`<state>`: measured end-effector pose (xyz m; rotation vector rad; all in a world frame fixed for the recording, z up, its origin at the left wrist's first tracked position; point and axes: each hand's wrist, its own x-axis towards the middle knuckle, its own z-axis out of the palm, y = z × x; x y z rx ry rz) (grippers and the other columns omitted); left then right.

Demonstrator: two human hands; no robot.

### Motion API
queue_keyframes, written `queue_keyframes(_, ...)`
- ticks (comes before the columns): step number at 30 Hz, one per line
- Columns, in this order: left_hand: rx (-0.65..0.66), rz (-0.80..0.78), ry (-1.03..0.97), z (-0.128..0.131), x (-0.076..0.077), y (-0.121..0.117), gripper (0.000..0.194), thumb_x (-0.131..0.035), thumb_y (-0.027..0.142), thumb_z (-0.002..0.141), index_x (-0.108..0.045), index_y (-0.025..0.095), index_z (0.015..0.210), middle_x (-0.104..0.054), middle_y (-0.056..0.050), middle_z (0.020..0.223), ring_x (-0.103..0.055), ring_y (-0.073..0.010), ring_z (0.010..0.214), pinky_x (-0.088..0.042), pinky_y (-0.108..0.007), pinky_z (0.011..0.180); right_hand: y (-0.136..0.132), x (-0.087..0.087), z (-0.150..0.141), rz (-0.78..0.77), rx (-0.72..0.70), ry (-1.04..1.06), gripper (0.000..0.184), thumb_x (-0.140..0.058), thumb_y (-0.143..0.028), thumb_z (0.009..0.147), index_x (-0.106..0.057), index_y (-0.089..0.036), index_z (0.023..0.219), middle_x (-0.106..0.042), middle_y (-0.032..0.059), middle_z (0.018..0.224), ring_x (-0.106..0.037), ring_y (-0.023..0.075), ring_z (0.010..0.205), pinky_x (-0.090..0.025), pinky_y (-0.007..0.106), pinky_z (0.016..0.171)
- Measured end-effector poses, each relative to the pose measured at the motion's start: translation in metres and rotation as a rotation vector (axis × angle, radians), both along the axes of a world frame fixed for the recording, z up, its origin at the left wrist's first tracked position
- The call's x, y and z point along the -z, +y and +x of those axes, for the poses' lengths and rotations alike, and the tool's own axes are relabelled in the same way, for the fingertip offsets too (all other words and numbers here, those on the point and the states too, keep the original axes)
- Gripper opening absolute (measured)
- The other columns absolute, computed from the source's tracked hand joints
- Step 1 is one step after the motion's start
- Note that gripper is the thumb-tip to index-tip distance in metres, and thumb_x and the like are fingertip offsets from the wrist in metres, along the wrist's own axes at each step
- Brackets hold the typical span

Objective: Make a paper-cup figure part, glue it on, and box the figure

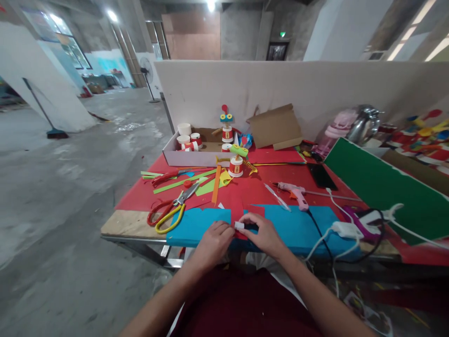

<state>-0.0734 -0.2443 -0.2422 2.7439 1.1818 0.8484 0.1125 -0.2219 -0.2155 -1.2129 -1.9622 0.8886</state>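
At the near edge of the worktop (131, 223), the right hand (263, 234) pinches one small white piece (239, 225) between thumb and fingers, above red and blue paper (298, 224). The left hand (216, 238) is curled close against its other end; its fingertips are hidden from me, so I cannot tell whether they grip too. Outward lie one pair of scissors (181, 200) with a red and a yellow handle, one pink glue gun (297, 194), and one phone (321, 176). Two cup figures (236, 167) with coiled arms stand farther back, the rear one at a shallow box (196, 159), whose cups overlap too much to count. One green board (389, 187) leans at right; beyond it, a blurred red-and-yellow pile (426, 140) is cut off.
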Motion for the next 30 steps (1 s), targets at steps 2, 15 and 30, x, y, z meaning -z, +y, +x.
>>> queue_keyframes(2, 0.008, -0.005, -0.019, -0.001, 0.001, 0.000, 0.021, -0.042, 0.018, 0.094, -0.061, 0.016, 0.085, -0.064, -0.007, 0.090, -0.056, -0.0183, 0.085, -0.046, -0.031, 0.079, 0.001, 0.000, 0.001, 0.035, 0.004, -0.048, 0.006, -0.062, -0.021, 0.078, -0.062, -0.021, 0.084, -0.067, 0.0007, 0.086, -0.061, 0.0168, 0.083, -0.047, 0.030, 0.076)
queue_keyframes(15, -0.034, -0.328, -0.291, 0.006, -0.020, 0.011, 0.017, -0.044, 0.020, 0.092, -0.059, 0.019, 0.084, -0.066, -0.007, 0.094, -0.059, -0.0175, 0.089, -0.047, -0.029, 0.081, 0.007, -0.002, 0.007, 0.073, -0.091, -0.123, 0.013, -0.050, -0.023, 0.088, -0.063, -0.020, 0.087, -0.066, 0.0060, 0.091, -0.060, 0.0188, 0.088, -0.047, 0.032, 0.080)
queue_keyframes(30, -0.157, -0.304, -0.268, 0.013, -0.024, 0.015, 0.012, -0.048, 0.021, 0.087, -0.057, 0.017, 0.079, -0.060, -0.004, 0.079, -0.055, -0.0167, 0.076, -0.044, -0.027, 0.067, -0.002, 0.009, 0.004, 0.185, 0.042, -0.248, 0.030, -0.043, -0.029, 0.095, -0.066, -0.019, 0.077, -0.065, 0.0053, 0.078, -0.060, 0.0175, 0.076, -0.043, 0.029, 0.070)
